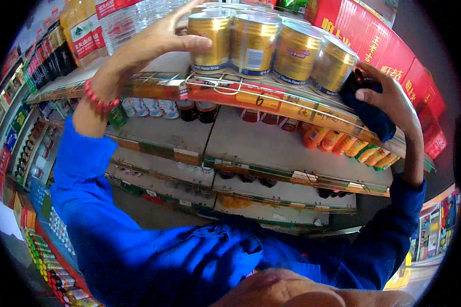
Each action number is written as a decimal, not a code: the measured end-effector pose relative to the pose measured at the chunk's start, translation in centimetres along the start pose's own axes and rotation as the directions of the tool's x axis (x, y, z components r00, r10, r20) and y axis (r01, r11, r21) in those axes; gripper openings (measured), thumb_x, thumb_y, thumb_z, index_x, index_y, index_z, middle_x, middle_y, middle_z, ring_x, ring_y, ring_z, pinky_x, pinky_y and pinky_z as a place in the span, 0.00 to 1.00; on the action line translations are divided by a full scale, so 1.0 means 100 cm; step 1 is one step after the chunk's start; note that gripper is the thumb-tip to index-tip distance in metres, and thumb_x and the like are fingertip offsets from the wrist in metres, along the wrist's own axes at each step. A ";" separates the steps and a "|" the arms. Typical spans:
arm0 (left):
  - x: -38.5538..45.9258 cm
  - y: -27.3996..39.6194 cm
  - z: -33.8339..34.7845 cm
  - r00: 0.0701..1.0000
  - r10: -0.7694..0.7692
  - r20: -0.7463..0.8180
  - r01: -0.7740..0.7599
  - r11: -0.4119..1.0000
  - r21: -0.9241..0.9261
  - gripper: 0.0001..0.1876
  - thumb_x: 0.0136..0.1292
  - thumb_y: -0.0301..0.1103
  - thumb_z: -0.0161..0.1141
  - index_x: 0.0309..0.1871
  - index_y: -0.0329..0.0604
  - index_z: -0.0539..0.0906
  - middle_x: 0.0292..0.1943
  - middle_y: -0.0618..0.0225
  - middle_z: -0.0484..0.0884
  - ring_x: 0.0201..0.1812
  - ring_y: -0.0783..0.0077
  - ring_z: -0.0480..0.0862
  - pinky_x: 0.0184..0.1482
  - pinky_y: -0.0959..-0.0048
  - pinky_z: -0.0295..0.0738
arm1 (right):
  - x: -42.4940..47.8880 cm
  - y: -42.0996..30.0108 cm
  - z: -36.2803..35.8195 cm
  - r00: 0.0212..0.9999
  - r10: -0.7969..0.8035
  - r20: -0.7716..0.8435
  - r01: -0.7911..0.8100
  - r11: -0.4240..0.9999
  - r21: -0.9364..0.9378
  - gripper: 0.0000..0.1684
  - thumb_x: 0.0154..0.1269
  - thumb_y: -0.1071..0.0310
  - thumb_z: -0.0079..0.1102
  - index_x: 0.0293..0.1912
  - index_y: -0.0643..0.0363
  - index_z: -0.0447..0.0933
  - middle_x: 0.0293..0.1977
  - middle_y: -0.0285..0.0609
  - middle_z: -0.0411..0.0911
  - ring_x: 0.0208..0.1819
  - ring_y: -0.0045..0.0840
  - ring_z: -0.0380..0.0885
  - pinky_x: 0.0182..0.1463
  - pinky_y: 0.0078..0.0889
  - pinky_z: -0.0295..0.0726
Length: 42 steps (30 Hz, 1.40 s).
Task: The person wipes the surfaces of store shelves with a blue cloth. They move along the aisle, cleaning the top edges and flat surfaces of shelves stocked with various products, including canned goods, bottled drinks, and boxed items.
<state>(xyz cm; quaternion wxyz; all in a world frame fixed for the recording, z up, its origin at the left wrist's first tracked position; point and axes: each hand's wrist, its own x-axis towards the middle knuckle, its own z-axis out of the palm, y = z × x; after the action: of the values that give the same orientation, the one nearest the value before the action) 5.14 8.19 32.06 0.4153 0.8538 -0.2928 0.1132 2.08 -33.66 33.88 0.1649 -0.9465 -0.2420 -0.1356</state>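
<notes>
A shrink-wrapped pack of gold drink cans (254, 44) stands on the upper shelf before me. My left hand (173, 40) is at the pack's left end, its thumb across the front of a can and its fingers reaching behind. At the right end, my right hand (390, 96) curls around a dark blue, cloth-like bundle (374, 113), which hangs over the shelf edge beside the last can. The fingertips of that hand are close to the pack; whether they press on it is hard to tell. A wire rail (292, 100) runs below the cans.
Red cartons (384, 50) stand behind and right of the pack. Large bottles, one of orange drink (80, 32), are at the left. Lower shelves hold orange drink bottles (332, 142) and dark bottles (206, 111). A price card (259, 98) hangs on the shelf front.
</notes>
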 end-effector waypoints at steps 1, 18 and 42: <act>-0.010 0.015 0.000 0.997 -0.014 -0.072 0.018 0.998 0.062 0.39 0.62 0.41 0.66 0.72 0.39 0.59 0.66 0.53 0.69 0.66 0.60 0.71 0.67 0.61 0.65 | -0.005 0.000 0.001 1.000 -0.016 -0.003 0.016 1.000 0.005 0.38 0.60 0.57 0.66 0.66 0.62 0.67 0.57 0.50 0.77 0.59 0.29 0.74 0.66 0.32 0.68; -0.167 -0.040 0.022 0.572 0.321 -0.755 -0.269 0.943 0.197 0.19 0.66 0.27 0.53 0.59 0.29 0.75 0.53 0.52 0.81 0.51 0.65 0.81 0.59 0.64 0.72 | -0.120 0.005 0.015 0.403 0.258 -0.878 0.274 0.882 0.385 0.28 0.54 0.62 0.62 0.54 0.65 0.76 0.49 0.45 0.79 0.52 0.29 0.76 0.60 0.34 0.71; -0.246 -0.029 0.288 0.771 -0.615 0.165 0.140 -0.090 -0.986 0.27 0.72 0.40 0.55 0.69 0.41 0.64 0.62 0.62 0.73 0.60 0.67 0.76 0.63 0.62 0.72 | -0.095 -0.096 0.273 0.978 -0.206 0.022 0.135 0.714 0.687 0.20 0.66 0.67 0.60 0.56 0.62 0.71 0.33 0.60 0.78 0.36 0.51 0.79 0.38 0.43 0.77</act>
<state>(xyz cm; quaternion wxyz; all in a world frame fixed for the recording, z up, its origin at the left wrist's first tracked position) -14.31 -2.80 1.34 0.9343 0.3394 0.0525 -0.0958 -6.00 -19.37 8.26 0.4753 -0.7988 -0.3688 -0.0060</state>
